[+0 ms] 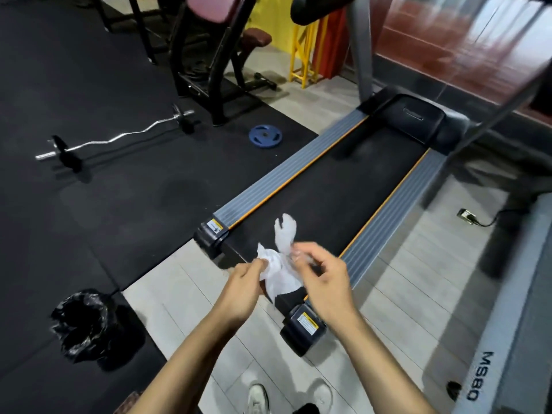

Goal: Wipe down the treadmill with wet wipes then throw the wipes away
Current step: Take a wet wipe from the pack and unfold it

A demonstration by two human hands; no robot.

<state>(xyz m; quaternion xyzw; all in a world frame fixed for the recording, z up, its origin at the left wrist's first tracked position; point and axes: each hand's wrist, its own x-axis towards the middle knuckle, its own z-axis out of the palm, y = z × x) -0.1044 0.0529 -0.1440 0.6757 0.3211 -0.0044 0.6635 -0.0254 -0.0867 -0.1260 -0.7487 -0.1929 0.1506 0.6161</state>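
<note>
Both hands are pinching the white wet wipe [279, 270] between them above the treadmill's [328, 186] near end: left hand [242, 289] gripping its left edge, right hand [324, 277] its right, slightly apart.

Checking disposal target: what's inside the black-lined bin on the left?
The black plastic-lined bin shows only crumpled dark liner; no wipes are visible, and its bottom is too dark to tell. The white wet wipe is pinched between both hands.
</note>
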